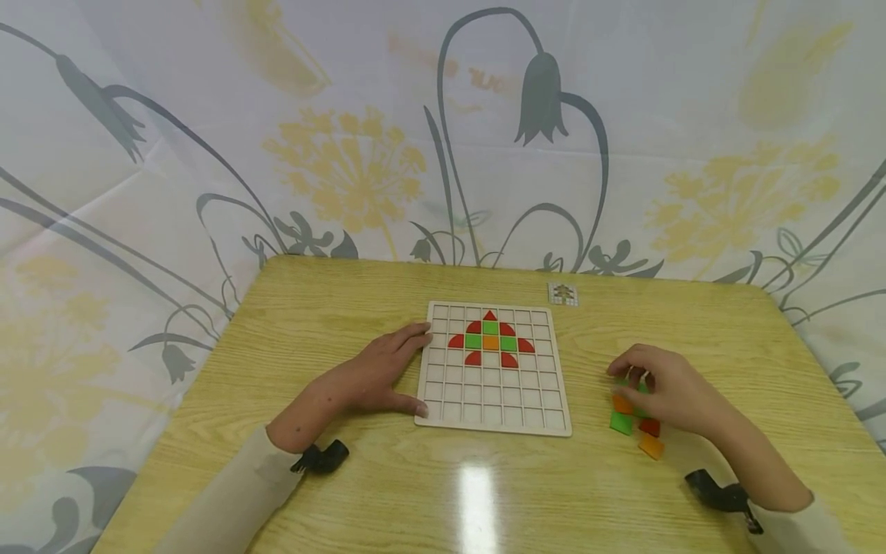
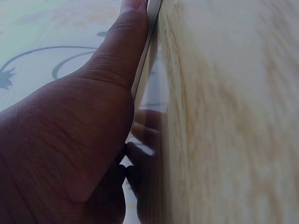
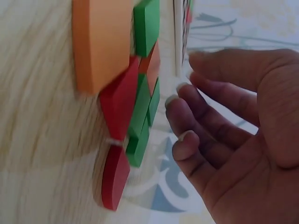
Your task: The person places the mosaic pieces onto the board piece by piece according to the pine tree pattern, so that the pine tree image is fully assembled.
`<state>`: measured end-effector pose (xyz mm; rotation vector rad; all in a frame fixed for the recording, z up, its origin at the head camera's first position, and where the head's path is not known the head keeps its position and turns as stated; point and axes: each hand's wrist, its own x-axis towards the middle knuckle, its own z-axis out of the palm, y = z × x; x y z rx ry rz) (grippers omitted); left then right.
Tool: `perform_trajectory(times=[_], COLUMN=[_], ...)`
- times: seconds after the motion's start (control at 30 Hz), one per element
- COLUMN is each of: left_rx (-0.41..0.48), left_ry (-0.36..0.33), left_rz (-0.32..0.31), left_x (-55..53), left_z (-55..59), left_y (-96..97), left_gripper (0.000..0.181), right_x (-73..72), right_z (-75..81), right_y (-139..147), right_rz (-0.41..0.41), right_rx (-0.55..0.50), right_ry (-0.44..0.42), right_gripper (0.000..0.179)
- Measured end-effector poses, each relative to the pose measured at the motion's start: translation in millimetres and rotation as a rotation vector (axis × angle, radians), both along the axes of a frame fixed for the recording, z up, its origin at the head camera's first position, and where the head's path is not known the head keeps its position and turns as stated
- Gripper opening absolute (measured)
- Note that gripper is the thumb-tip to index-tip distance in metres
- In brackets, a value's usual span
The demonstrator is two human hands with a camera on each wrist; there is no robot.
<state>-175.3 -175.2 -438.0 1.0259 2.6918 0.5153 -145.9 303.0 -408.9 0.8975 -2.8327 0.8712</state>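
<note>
A pale wooden grid board (image 1: 498, 392) lies on the table, with red, green and orange tiles set in its upper cells around an orange square (image 1: 491, 342). My left hand (image 1: 374, 373) rests against the board's left edge, fingers extended and thumb at the lower corner. Over a small group of loose tiles to the board's right hovers my right hand (image 1: 667, 392), fingers loosely bent. In the right wrist view, nothing shows between its fingertips. Below it lie a green tile (image 1: 621, 423), a red tile (image 1: 649, 426) and an orange tile (image 1: 651, 445); other tiles are partly hidden by the hand.
A small pattern card (image 1: 563, 294) lies behind the board, near its upper right corner. The wood-grain table (image 1: 332, 308) ends at a wall covering with printed flowers (image 1: 540, 100). Each wrist wears a black strap (image 1: 720, 492).
</note>
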Motion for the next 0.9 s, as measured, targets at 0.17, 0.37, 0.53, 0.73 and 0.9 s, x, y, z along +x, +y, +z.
perform_trajectory(times=[0.17,0.37,0.53,0.73,0.9], left_rx=[0.002,0.003,0.012,0.012,0.014], left_ry=[-0.008,0.004,0.006,0.007,0.005], left_rz=[0.001,-0.003,-0.003,-0.002,0.000], left_x=[0.3,0.2,0.2,0.2,0.0], left_z=[0.3,-0.7,-1.1,-1.6,-1.5], left_y=[0.5,0.6,0.5,0.4,0.5], left_gripper=[0.118,0.118,0.118,0.117,0.118], right_x=[-3.3,-5.2,-8.0,-10.3,-9.8], right_z=[0.1,2.8,1.2,-2.9,-4.8], right_y=[15,26,27,25,23], right_rz=[0.057,0.043,0.008,-0.017,-0.034], right_rx=[0.044,0.083,0.103,0.127,0.141], right_ry=[-0.050,-0.088,-0.090,-0.102,-0.109], right_gripper=[0.025,0.030,0.027,0.022,0.020])
